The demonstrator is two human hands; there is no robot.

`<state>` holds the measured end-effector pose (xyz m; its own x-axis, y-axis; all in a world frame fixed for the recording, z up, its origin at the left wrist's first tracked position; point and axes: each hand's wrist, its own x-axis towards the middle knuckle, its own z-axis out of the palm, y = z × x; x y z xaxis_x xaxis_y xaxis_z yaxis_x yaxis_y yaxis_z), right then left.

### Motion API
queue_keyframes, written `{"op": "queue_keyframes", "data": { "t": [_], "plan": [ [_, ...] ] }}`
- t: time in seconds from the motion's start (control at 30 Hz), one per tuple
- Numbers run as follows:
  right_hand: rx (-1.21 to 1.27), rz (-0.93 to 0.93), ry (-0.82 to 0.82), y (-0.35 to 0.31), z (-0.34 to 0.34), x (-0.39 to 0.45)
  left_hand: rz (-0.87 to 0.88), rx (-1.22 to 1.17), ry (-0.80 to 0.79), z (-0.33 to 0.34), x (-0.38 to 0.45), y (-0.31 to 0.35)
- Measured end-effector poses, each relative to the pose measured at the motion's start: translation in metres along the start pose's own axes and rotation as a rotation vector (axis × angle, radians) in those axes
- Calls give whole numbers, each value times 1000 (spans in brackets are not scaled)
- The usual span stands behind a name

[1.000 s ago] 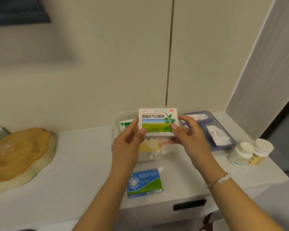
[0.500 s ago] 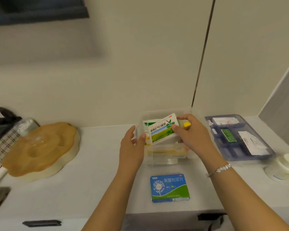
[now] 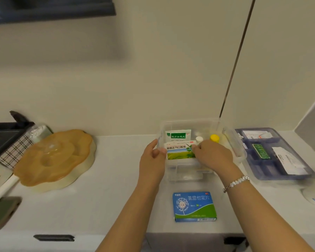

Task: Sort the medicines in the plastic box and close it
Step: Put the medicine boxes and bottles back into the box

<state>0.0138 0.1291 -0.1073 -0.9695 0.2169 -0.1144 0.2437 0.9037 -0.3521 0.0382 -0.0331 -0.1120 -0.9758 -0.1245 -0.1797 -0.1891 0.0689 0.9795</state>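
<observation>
On the white counter (image 3: pixel 102 197) by the wall stood the clear plastic box (image 3: pixel 189 124). Both hands, left hand (image 3: pixel 153 160) and right hand (image 3: pixel 213 155), pinched the green-and-white medicine carton (image 3: pixel 180 151) upright inside it. A blue carton (image 3: pixel 194 206) lay near, in front.

Count by kind: three medicine cartons, namely white-green carton (image 3: pixel 179 150), green-labelled carton (image 3: pixel 178 136), blue carton (image 3: pixel 194 206); two small bottles, white-capped (image 3: pixel 199 139) and yellow-capped (image 3: pixel 215 138); one clear plastic box (image 3: pixel 189 124); one blue tray (image 3: pixel 262 170).

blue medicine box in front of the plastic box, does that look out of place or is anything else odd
Yes: the blue medicine box lies alone on the counter, outside the clear plastic box, still unsorted. Nothing looks spilled or damaged.
</observation>
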Motion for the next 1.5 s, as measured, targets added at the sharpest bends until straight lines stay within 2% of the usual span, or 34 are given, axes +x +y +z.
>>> {"op": "queue_keyframes", "data": {
  "t": [0.13, 0.27, 0.43, 0.57, 0.67, 0.8, 1.0, 1.2, 1.37, 1.5],
  "plan": [
    [20, -36, 47, 2, 0, -4, 28, 29, 22, 1, -2, 1],
    [80, -134, 148, 5, -2, -12, 129, 167, 38, 5, -10, 4],
    [397, -230, 211, 20, -9, -31, 292, 439, 81, 21, -22, 6],
    [490, -219, 359, 45, -24, -47, 455, 456, 53, 45, -42, 11],
    [495, -172, 434, 66, -38, -60, 547, 418, -33, 65, -59, 10],
    [461, -92, 474, 103, -58, -75, 586, 377, -170, 97, -81, 5],
    [456, 24, 569, 167, -79, -102, 512, 286, -380, 159, -104, -3],
    [350, 169, 660, 237, -87, -115, 458, 298, -489, 224, -113, -9],
    [271, 200, 531, 287, -82, -113, 459, 308, -594, 270, -115, -14],
    [384, 177, 375, 309, -79, -107, 486, 287, -666, 294, -117, -15]
  ]
}}
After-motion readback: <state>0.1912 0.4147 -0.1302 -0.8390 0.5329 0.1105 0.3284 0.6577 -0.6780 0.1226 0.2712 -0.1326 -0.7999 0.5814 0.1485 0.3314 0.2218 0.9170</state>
